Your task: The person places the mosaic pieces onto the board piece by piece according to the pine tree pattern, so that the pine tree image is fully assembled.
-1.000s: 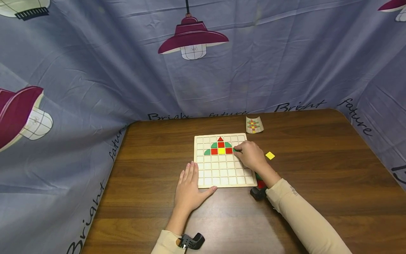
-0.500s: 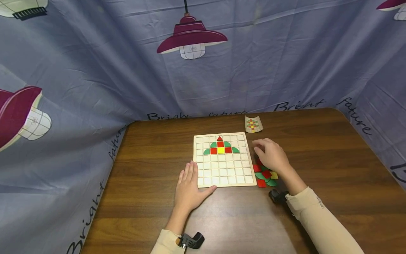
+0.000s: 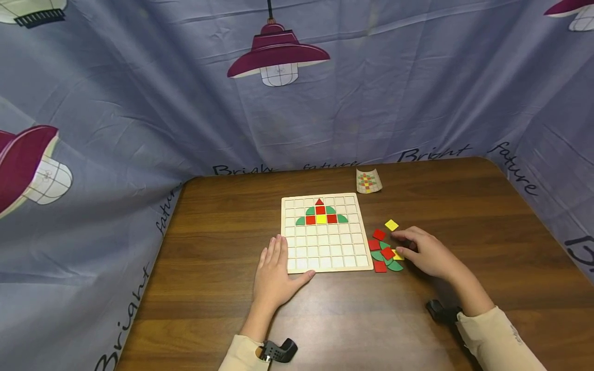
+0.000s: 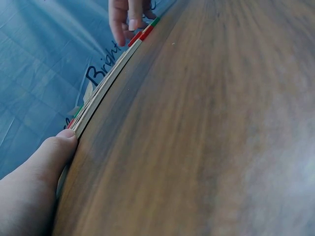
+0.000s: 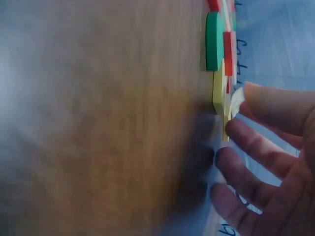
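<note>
A pale wooden grid board (image 3: 329, 252) carries a tree-like pattern of red squares, one yellow square (image 3: 321, 219), green quarter-rounds and a red triangle (image 3: 319, 202) near its top. My left hand (image 3: 274, 275) lies along the board's left edge, fingers straight, its thumb (image 4: 59, 142) at the front edge. Right of the board is a loose pile of red, green and yellow tiles (image 3: 387, 253). My right hand (image 3: 429, 253) hovers at the pile's right side, thumb and index apart beside a yellow tile (image 5: 219, 91), nothing between them.
Behind the pile a single yellow square tile (image 3: 392, 225) lies apart. A curled card (image 3: 368, 181) printed with a coloured pattern rests beyond the board's far right corner. The brown wooden table (image 3: 223, 221) ends at a blue curtain (image 3: 185, 103) at the back and sides.
My right hand let go of a green quarter-round on the board's second pattern row, then moved right and toward me to the tile pile. The left hand stayed in place.
</note>
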{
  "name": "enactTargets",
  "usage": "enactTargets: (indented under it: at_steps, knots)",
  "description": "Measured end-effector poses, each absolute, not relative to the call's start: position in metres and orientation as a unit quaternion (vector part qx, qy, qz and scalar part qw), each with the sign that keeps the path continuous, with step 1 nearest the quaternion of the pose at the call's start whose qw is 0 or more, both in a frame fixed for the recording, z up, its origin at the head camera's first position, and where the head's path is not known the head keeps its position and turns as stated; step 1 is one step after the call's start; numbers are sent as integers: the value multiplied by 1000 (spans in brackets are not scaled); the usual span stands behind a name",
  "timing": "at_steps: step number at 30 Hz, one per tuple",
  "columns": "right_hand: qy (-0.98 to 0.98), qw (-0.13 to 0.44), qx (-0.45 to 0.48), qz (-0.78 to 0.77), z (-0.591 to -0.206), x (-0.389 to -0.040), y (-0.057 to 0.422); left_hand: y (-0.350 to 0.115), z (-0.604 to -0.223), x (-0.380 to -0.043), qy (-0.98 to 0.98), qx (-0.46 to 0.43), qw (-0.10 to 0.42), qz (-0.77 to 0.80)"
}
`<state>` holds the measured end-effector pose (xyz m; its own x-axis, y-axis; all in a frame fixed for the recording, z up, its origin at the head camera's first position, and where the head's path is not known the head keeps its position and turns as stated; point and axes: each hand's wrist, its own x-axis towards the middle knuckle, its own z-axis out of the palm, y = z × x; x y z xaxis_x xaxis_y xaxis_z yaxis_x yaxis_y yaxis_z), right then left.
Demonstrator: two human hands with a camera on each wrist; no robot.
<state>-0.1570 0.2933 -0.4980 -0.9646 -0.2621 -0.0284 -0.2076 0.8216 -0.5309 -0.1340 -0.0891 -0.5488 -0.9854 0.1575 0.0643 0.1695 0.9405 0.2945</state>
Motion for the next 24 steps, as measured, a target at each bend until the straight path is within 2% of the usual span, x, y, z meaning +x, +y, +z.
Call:
enactTargets:
  at_steps: [9,24]
  knots:
    - [957,11,-98,-273,-509,-152,285,-88,-549,-134,-983,-88,28,-159]
    - [946,16,-90,-312,-511,-158,285,-89,-550,-134,-985,-85,22,-152]
